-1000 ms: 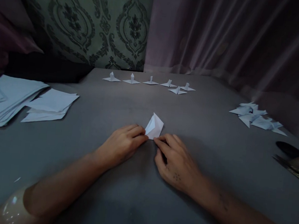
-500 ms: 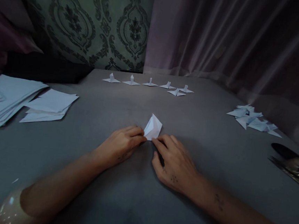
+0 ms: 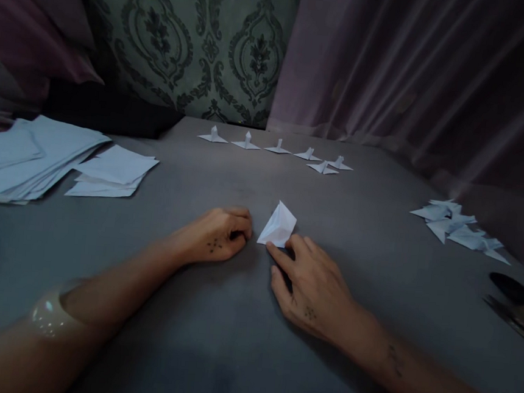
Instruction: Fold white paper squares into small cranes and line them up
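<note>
A small folded piece of white paper (image 3: 279,225) lies on the grey surface in the middle of the head view, its point facing away from me. My right hand (image 3: 312,283) rests at its near right edge. The index fingertip presses on the lower edge, another finger touches the right side, and the thumb is apart. Just left of the paper, my left hand (image 3: 222,234) is curled with thumb and fingers close together. A narrow gap separates it from the paper, and I see nothing in it.
Several folded paper figures (image 3: 279,147) stand in a row at the back. More folded figures (image 3: 461,226) lie heaped at the right, with scissors (image 3: 516,304) nearer me. Large paper sheets (image 3: 40,156) and smaller paper pieces (image 3: 118,165) are stacked at the left.
My left hand has let go of the paper's left edge and moved slightly left, curling up. My right hand stays on the paper. The whole view has shifted and tilted a little.
</note>
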Motion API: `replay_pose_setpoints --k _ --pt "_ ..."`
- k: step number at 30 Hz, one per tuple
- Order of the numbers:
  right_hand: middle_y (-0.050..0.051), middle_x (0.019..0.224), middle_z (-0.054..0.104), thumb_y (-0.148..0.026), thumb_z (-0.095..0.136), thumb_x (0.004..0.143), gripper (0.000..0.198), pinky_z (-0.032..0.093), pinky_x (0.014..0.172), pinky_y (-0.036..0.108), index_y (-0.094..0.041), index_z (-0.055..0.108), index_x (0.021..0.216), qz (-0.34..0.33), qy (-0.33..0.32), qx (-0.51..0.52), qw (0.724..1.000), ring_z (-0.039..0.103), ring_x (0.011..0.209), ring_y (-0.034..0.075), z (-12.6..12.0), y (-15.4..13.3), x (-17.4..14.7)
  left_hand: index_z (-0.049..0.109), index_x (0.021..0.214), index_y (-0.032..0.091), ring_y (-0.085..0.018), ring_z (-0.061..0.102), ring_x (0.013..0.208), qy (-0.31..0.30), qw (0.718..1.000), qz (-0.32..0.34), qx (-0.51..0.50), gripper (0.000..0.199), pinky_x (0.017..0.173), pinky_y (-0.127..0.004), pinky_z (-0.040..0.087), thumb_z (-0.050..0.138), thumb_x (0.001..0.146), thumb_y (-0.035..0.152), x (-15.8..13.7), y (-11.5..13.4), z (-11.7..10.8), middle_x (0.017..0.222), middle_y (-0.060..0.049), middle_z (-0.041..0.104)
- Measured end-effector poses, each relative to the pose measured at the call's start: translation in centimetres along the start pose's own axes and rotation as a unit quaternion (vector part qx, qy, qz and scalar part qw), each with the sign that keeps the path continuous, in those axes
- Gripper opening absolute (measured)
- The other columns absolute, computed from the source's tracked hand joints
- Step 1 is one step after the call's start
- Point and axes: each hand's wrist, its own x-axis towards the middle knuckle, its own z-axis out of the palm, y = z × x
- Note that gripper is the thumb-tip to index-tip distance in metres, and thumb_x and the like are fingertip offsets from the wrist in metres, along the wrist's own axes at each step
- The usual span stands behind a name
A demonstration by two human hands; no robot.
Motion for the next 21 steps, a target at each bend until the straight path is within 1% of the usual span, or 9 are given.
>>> replay_pose_setpoints --k 3,8,11,14,16,19,21 --pt "0.012 0.096 0.054 -0.028 0.043 0.089 0.040 0.043 0.075 0.037 -0.017 0.056 0.126 0.000 -0.021 -0.006 1.000 0.049 0.087 0.023 -0.5 -0.1 0.3 0.066 0.075 0.015 -0.011 0.057 0.068 0.024 0.999 -0.024 -0.016 0.020 0.063 -0.022 0.043 0.048 0.074 0.006 0.1 -0.1 0.0 0.085 -0.003 0.063" --pt "0.011 0.100 0.053 -0.030 0.042 0.090 0.041 0.042 0.076 0.036 -0.020 0.054 0.127 -0.012 -0.046 -0.020 0.999 0.050 0.087 0.022 -1.2 -0.3 0.7 0.067 0.073 0.015 -0.011 0.057 0.067 0.054 0.996 -0.057 -0.038 0.021 0.061 -0.020 0.042 0.048 0.072 0.006 0.5 -0.2 0.1 0.081 -0.002 0.064" --pt "0.010 0.098 0.052 -0.030 0.041 0.090 0.038 0.041 0.076 0.035 -0.022 0.056 0.124 -0.023 -0.062 -0.027 0.997 0.050 0.085 0.021 -1.5 -0.6 1.2 0.067 0.073 0.015 -0.010 0.056 0.065 0.067 0.994 -0.075 -0.037 0.020 0.059 -0.020 0.041 0.048 0.072 0.007 0.6 -0.3 0.1 0.080 -0.002 0.065" --pt "0.010 0.096 0.052 -0.032 0.041 0.091 0.034 0.040 0.075 0.034 -0.023 0.058 0.119 -0.028 -0.071 -0.041 0.996 0.051 0.083 0.021 -1.7 -0.9 1.7 0.067 0.072 0.014 -0.010 0.055 0.062 0.081 0.993 -0.080 -0.034 0.020 0.058 -0.020 0.040 0.048 0.071 0.006 0.7 -0.4 0.1 0.076 -0.002 0.064" --pt "0.009 0.097 0.053 -0.032 0.039 0.091 0.035 0.039 0.070 0.033 -0.025 0.055 0.122 -0.017 -0.075 -0.045 0.996 0.053 0.080 0.020 -1.5 -0.8 2.1 0.067 0.071 0.014 -0.009 0.054 0.060 0.087 0.992 -0.080 -0.035 0.021 0.057 -0.020 0.040 0.048 0.071 0.005 0.7 -0.5 0.2 0.074 -0.001 0.063" --pt "0.007 0.095 0.055 -0.026 0.035 0.092 0.041 0.035 0.062 0.031 -0.029 0.043 0.132 0.025 -0.073 -0.035 0.996 0.055 0.072 0.018 -1.1 -0.1 2.7 0.068 0.072 0.014 -0.009 0.055 0.060 0.088 0.992 -0.081 -0.042 0.023 0.058 -0.020 0.041 0.047 0.071 0.005 0.7 -0.6 0.2 0.073 -0.002 0.064" --pt "0.005 0.093 0.057 -0.021 0.035 0.091 0.041 0.034 0.061 0.030 -0.029 0.045 0.129 0.042 -0.069 -0.030 0.996 0.055 0.071 0.018 -0.8 0.4 3.0 0.068 0.072 0.014 -0.010 0.055 0.061 0.085 0.992 -0.076 -0.046 0.023 0.059 -0.021 0.042 0.047 0.071 0.005 0.6 -0.6 0.2 0.075 -0.002 0.064"
